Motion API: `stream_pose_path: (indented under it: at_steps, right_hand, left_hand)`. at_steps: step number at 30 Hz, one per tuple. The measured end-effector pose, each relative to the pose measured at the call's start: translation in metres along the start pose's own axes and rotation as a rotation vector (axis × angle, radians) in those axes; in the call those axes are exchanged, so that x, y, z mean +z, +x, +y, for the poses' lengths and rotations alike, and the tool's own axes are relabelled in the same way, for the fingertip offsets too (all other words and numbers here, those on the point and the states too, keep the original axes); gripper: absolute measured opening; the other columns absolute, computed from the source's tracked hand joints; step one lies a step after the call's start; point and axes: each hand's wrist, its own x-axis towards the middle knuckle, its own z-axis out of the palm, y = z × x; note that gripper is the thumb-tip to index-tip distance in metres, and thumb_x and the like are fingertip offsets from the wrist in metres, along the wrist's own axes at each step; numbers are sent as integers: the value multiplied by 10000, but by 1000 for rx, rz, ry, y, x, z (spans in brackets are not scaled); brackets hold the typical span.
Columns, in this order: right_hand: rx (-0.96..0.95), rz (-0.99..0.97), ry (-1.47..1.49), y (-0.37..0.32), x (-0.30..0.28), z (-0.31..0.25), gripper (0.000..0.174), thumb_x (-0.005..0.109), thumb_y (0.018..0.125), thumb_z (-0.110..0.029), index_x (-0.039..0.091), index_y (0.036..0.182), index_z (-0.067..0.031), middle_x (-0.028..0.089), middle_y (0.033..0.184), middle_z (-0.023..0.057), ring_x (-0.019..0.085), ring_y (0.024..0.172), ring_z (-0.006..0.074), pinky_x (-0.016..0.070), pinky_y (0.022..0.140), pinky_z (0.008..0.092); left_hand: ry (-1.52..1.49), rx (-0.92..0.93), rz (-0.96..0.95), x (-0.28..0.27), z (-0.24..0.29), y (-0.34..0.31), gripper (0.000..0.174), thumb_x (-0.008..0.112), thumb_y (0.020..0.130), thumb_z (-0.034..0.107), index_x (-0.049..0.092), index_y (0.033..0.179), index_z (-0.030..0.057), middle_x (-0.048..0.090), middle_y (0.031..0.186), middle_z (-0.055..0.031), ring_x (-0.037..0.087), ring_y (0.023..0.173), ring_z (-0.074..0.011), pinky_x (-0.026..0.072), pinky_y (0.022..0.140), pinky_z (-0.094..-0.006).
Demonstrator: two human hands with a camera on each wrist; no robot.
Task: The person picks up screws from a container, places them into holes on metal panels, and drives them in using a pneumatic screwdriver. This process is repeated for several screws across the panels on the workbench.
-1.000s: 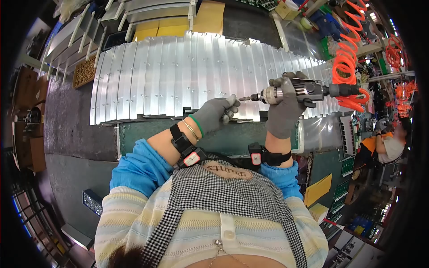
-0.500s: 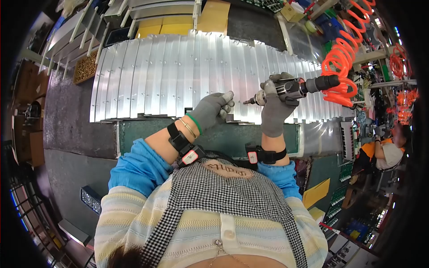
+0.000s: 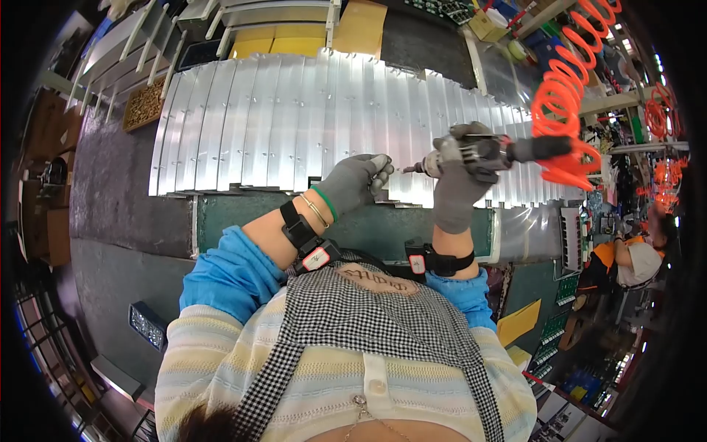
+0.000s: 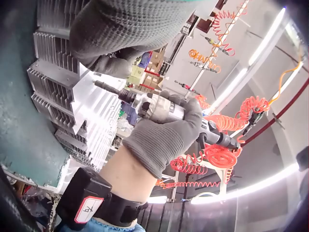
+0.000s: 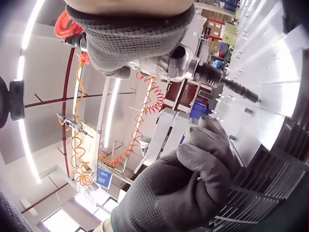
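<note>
My gloved right hand (image 3: 458,180) grips an air screwdriver (image 3: 482,156), its bit (image 5: 241,92) pointing left over a row of finned aluminium heat sinks (image 3: 272,125). Close to the bit's tip, my gloved left hand (image 3: 352,183) hovers at the near edge of the row with its fingers curled. A small shiny metal piece (image 5: 199,179) shows between those fingers in the right wrist view; its kind is mostly hidden by the glove. Short screws stand up in lines from the heat sinks' flat faces. In the left wrist view the right fingers wrap around the screwdriver's body.
A red coiled air hose (image 3: 563,110) hangs at the right, behind the screwdriver. At the left stands a box of small brass-coloured parts (image 3: 145,104). A dark tray of small metal parts (image 3: 148,325) lies lower left. Another person (image 3: 637,259) sits far right.
The screwdriver's bit has drawn slightly away from the left fingertips, and its body has shifted and turned. The left hand moved a little left, then back right. The hose swung.
</note>
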Motion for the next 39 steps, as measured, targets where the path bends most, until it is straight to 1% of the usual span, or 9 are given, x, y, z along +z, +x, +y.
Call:
stream_pose_path:
  at_steps: [2, 3, 7, 10, 13, 15, 21, 33, 39]
  right_hand:
    - [-42, 48, 116, 2, 8, -23, 362, 557, 791, 95, 488, 1127, -22, 568, 898, 103, 578, 647, 165, 451, 439, 258]
    - [-50, 64, 82, 4, 4, -29, 381, 564, 799, 52, 472, 1162, -22, 562, 964, 99, 598, 751, 190, 507, 544, 311]
    - [-44, 91, 110, 5, 4, -44, 408, 582, 809, -21, 446, 1193, -37, 564, 986, 95, 590, 794, 178, 504, 771, 410]
    - [-45, 113, 122, 1, 0, -41, 402, 582, 810, -24, 446, 1188, -38, 562, 981, 93, 586, 786, 181, 502, 770, 410]
    - [-46, 152, 191, 1, -2, -39, 410, 568, 803, 29, 430, 1188, -4, 563, 965, 124, 613, 750, 234, 515, 545, 327]
    - [-55, 171, 129, 2, -7, -35, 420, 585, 790, 44, 437, 1181, -5, 568, 965, 118, 612, 754, 218, 509, 532, 303]
    - [-81, 166, -73, 6, -32, -4, 439, 618, 754, 91, 461, 1153, -6, 584, 961, 103, 601, 738, 158, 482, 492, 250]
    - [-76, 119, -139, 2, -26, 3, 369, 606, 775, 90, 484, 1104, -23, 582, 869, 77, 549, 590, 103, 439, 458, 229]
    - [-30, 83, -131, 6, -28, 11, 353, 609, 766, 95, 502, 1078, -31, 583, 823, 57, 542, 595, 89, 435, 453, 223]
  left_hand:
    - [-19, -49, -25, 5, 1, -3, 219, 506, 962, 231, 544, 961, 16, 525, 783, 1, 463, 615, -47, 441, 503, -153]
    - [-26, -78, -40, 9, 2, -4, 225, 505, 963, 246, 542, 939, 25, 515, 766, 6, 455, 604, -44, 435, 491, -152]
    - [35, -92, -64, 23, 0, -4, 254, 512, 957, 295, 523, 878, 54, 499, 732, 12, 440, 575, -34, 416, 448, -147]
    - [74, -123, -74, 24, -1, -7, 281, 517, 951, 328, 518, 879, 57, 498, 728, 8, 445, 571, -37, 407, 430, -144]
    - [70, -151, -66, 21, -4, -5, 308, 501, 956, 346, 522, 935, 39, 517, 757, -14, 467, 585, -53, 418, 436, -147]
    - [77, -122, -16, 22, -8, -3, 323, 479, 967, 337, 521, 995, 18, 560, 808, -50, 504, 611, -71, 458, 472, -160]
    - [-149, -167, -35, 14, -2, -5, 331, 388, 955, 100, 409, 1201, -121, 578, 1105, -215, 623, 818, -171, 558, 699, -250]
    - [10, -86, -14, 18, -2, -8, 322, 341, 951, 35, 391, 1226, -125, 555, 1155, -224, 636, 896, -184, 565, 697, -217]
    - [-80, -47, 36, 17, -5, -4, 246, 392, 965, 73, 470, 1148, -73, 590, 1060, -145, 617, 771, -133, 542, 654, -212]
